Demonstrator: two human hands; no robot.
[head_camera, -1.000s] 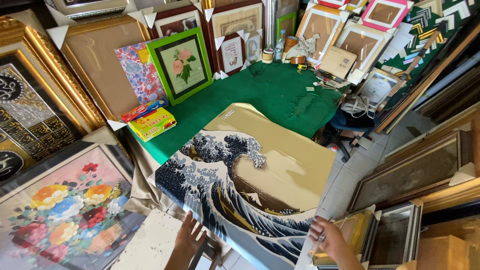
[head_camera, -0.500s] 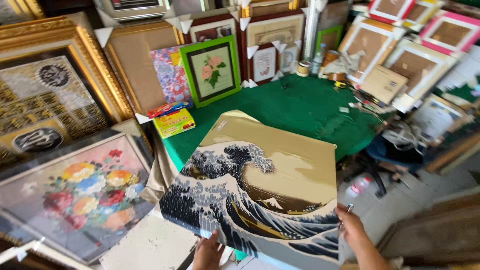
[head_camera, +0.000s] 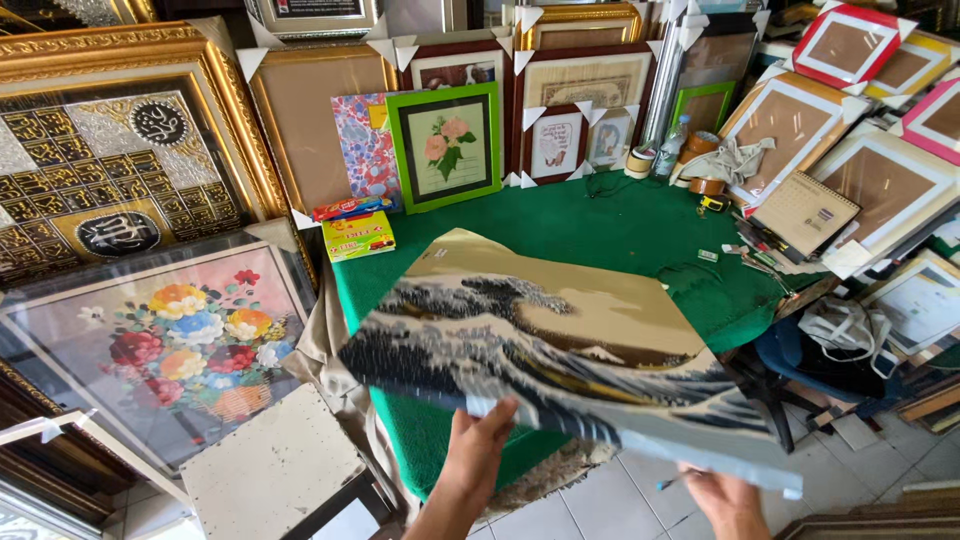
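Head view: we hold a large unframed canvas print of a dark blue-grey cresting wave on a tan sky (head_camera: 560, 345) flat and slightly tilted above the green felt-covered surface (head_camera: 610, 225). Our left hand (head_camera: 478, 450) grips the near edge from below, fingers (head_camera: 497, 412) pressed up against the underside with the thumb hidden. Our right hand (head_camera: 728, 498) sits under the near right corner; we cannot tell how its fingers are set, though a thin blue-tipped tool (head_camera: 672, 483) shows beside it.

Around the print: a green-framed picture of pink flowers (head_camera: 446, 146) leans at the back of the surface, a yellow and red box (head_camera: 358, 236) lies at its left edge, and a glazed floral painting (head_camera: 160, 340) stands at left.

Risk assessment: the print is supported along one edge only. We judge that the far edge may sag or swing, and could strike the leaning frames or sweep the tape rolls (head_camera: 700, 165) off the surface.
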